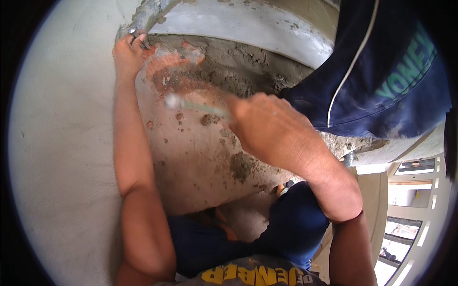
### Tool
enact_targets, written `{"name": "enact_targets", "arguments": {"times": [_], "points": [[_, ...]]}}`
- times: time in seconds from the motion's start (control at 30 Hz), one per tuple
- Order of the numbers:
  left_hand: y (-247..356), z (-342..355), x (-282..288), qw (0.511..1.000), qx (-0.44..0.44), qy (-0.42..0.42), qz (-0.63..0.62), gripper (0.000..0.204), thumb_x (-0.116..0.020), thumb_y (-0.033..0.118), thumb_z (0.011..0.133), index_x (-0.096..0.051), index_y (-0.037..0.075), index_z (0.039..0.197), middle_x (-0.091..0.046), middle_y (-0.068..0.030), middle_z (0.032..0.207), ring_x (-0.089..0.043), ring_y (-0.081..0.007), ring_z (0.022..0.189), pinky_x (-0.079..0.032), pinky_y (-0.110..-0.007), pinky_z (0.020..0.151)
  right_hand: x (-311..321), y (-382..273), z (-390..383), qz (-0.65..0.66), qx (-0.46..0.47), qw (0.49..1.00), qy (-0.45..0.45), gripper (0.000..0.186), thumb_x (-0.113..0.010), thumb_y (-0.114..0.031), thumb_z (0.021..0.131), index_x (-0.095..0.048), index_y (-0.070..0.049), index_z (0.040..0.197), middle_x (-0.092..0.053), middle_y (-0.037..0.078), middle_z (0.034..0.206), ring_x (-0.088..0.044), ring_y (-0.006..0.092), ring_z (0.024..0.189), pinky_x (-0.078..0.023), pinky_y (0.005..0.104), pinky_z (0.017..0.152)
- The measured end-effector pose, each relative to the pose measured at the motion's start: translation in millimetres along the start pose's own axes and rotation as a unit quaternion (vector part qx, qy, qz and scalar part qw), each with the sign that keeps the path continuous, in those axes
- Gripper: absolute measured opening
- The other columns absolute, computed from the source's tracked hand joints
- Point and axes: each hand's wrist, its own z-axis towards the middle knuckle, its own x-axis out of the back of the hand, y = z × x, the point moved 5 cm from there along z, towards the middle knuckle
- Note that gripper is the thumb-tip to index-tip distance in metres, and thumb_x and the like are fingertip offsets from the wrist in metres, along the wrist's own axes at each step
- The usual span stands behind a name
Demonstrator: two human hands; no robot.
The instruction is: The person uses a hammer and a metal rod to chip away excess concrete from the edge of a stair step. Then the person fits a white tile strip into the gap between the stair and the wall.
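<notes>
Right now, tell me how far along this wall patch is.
Done: smooth plaster covers the wall's left side. In hand: the right hand holds a blurred tool at the exposed brick; the left hand grips the broken edge above. Left: rough mortar and bare brick remain unsmoothed.

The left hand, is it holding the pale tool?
No, the left hand grips the broken wall edge; the right hand holds the pale tool.

Head fisheye – looks down, close on wall (67, 143) – single view
</notes>
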Motion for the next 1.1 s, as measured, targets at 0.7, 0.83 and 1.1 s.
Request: {"name": "enact_targets", "arguments": {"times": [0.7,0.83,1.1], "points": [[19,28,-11,0.990,-0.068,0.120,0.038,0.018,-0.067,0.015,0.092,-0.074,-0.002,0.095,-0.071,-0.0254,0.089,-0.067,-0.0421,0.085,-0.051,-0.047,0.079,-10,11,65,0.316,0.028,0.907,0.277,0.030,-0.059,-0.013,0.097,-0.062,0.014,0.085,-0.064,0.032,0.068,-0.071,0.0445,0.066,-0.056,0.0486,0.060],[18,29,-18,0.987,-0.078,0.132,0.042,0.018,-0.067,0.015,0.092,-0.075,-0.001,0.096,-0.072,-0.0240,0.090,-0.069,-0.0406,0.086,-0.052,-0.046,0.080,3,14,72,0.288,0.098,0.880,0.365,0.027,-0.058,-0.012,0.098,-0.063,0.011,0.085,-0.065,0.029,0.070,-0.070,0.0417,0.064,-0.054,0.0468,0.057],[-95,59,-30,0.988,0.010,0.149,-0.044,0.025,-0.072,0.030,0.094,-0.078,0.006,0.101,-0.074,-0.0158,0.081,-0.071,-0.0268,0.072,-0.055,-0.039,0.071,46,-9,107,0.268,0.182,0.881,0.346,0.027,-0.057,-0.009,0.098,-0.063,0.012,0.083,-0.065,0.029,0.068,-0.069,0.0395,0.062,-0.053,0.0459,0.054]]}}
